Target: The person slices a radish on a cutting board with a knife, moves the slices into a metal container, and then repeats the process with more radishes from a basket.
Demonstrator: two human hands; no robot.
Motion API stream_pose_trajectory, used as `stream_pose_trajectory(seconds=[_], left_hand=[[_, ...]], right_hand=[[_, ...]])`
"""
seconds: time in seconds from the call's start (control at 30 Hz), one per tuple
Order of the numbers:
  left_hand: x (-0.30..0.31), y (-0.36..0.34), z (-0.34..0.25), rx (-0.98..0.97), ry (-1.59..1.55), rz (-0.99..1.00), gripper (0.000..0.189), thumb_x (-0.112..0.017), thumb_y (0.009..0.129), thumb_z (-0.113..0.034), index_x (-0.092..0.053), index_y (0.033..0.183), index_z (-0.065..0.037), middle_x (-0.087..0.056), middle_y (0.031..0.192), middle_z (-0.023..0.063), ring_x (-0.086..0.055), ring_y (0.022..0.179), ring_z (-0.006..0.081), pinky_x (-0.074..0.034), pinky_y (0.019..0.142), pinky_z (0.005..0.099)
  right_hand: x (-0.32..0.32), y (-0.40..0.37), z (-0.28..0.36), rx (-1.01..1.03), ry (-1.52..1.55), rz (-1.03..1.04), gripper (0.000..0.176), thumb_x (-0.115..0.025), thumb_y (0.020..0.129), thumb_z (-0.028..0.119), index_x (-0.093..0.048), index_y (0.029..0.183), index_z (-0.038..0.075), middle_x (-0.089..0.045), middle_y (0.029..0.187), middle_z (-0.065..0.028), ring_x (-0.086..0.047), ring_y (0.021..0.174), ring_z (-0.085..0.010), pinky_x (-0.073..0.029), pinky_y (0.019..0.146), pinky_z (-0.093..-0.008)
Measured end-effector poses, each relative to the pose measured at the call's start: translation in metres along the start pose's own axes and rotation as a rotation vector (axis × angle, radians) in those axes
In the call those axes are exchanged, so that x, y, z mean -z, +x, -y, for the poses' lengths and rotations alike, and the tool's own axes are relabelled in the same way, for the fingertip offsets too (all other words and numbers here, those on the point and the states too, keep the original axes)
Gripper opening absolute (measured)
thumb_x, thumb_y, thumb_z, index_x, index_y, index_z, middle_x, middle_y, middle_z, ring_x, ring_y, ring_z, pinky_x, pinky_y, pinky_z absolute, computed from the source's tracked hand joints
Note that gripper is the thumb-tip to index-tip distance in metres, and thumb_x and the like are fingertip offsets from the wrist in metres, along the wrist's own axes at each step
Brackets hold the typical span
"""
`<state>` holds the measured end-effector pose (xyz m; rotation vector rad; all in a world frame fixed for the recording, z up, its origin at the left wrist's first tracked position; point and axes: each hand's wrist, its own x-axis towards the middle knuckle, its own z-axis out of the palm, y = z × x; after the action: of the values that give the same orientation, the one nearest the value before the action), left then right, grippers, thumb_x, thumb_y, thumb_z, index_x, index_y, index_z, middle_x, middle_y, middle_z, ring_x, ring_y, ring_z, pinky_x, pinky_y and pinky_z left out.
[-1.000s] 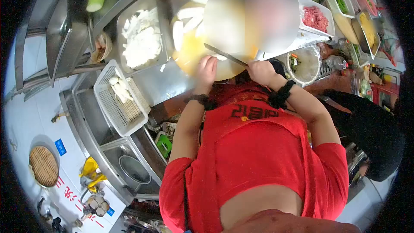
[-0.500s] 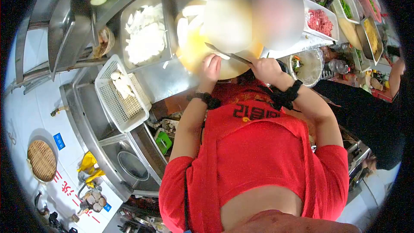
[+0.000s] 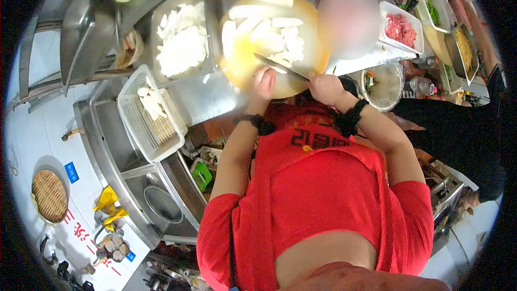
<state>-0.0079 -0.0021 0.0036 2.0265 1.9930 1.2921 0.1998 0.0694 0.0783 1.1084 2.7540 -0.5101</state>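
My right hand (image 3: 326, 89) is wrapped round the handle of a knife (image 3: 281, 67), whose blade reaches left over the near part of a round yellowish cutting board (image 3: 319, 48). Close to the blade's tip, my left hand (image 3: 264, 82) has its fingers bent together at the board's near edge; what they press on is too small to make out. White vegetable pieces (image 3: 291, 43) and longer white lengths (image 3: 250, 12) lie on the board beyond the knife. Left of the board, a metal tray (image 3: 156, 27) holds a heap of cut white pieces (image 3: 183, 43).
A white plastic basket (image 3: 134, 113) with a few white stalks stands at the left, above the sink (image 3: 132, 183). Red meat (image 3: 399, 29) fills a white tray at the right. A clear bucket (image 3: 385, 89) is below it. Someone in dark clothes (image 3: 447, 134) stands at the right.
The blurred patch over the board has gone, showing the white pieces. My right hand and the knife have shifted slightly left. The person at the right has moved an arm upward.
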Motion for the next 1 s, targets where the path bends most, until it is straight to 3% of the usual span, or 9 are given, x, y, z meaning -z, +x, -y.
stream_pose_trajectory(seconds=[0.17,0.23,0.43,0.6,0.67,1.0], left_hand=[[-0.003,-0.003,0.003,-0.017,-0.025,-0.021,0.011,-0.064,0.079,-0.007,-0.063,0.089,-0.002,-0.061,0.094,0.0116,-0.058,0.088,0.0293,-0.047,0.077,0.0360],[0.000,0.001,-0.001,-0.004,-0.020,-0.020,0.011,-0.064,0.079,-0.006,-0.063,0.089,-0.002,-0.061,0.093,0.0117,-0.058,0.087,0.0292,-0.047,0.076,0.0358],[-0.001,-0.003,0.001,-0.019,-0.003,-0.044,0.011,-0.064,0.079,-0.006,-0.064,0.089,-0.002,-0.062,0.093,0.0123,-0.059,0.085,0.0298,-0.048,0.075,0.0364],[-0.005,-0.006,0.002,0.003,0.003,-0.043,0.011,-0.065,0.078,-0.006,-0.064,0.089,-0.002,-0.062,0.093,0.0122,-0.059,0.086,0.0298,-0.048,0.075,0.0364],[-0.002,-0.001,0.001,0.004,-0.002,-0.020,0.011,-0.065,0.078,-0.006,-0.063,0.088,-0.003,-0.062,0.093,0.0122,-0.059,0.086,0.0298,-0.048,0.075,0.0366],[-0.004,-0.003,0.001,-0.023,0.005,-0.062,0.010,-0.065,0.078,-0.004,-0.063,0.088,-0.002,-0.061,0.092,0.0118,-0.059,0.084,0.0296,-0.049,0.073,0.0367]], right_hand=[[0.019,-0.003,-0.002,0.007,0.032,0.052,0.019,-0.048,0.084,0.020,-0.054,0.088,0.002,-0.061,0.063,-0.0174,-0.063,0.057,-0.0338,-0.050,0.052,-0.0457],[0.013,-0.007,-0.002,0.018,0.077,-0.042,0.019,-0.049,0.083,0.019,-0.054,0.089,0.002,-0.061,0.063,-0.0173,-0.063,0.057,-0.0340,-0.050,0.052,-0.0467],[0.009,0.001,0.000,-0.001,0.002,0.048,0.017,-0.048,0.081,0.018,-0.052,0.089,0.003,-0.061,0.063,-0.0175,-0.062,0.056,-0.0350,-0.049,0.051,-0.0468],[0.005,-0.006,-0.002,0.042,0.045,-0.018,0.016,-0.048,0.083,0.019,-0.053,0.089,0.005,-0.062,0.063,-0.0165,-0.062,0.056,-0.0345,-0.049,0.050,-0.0465],[-0.014,0.003,-0.002,0.025,-0.019,-0.032,0.024,-0.053,0.087,0.028,-0.054,0.089,0.004,-0.060,0.059,-0.0157,-0.061,0.052,-0.0320,-0.048,0.046,-0.0422],[0.019,-0.012,-0.001,0.011,0.059,-0.015,0.027,-0.049,0.089,0.029,-0.056,0.091,0.003,-0.062,0.065,-0.0175,-0.063,0.060,-0.0347,-0.050,0.052,-0.0448]])
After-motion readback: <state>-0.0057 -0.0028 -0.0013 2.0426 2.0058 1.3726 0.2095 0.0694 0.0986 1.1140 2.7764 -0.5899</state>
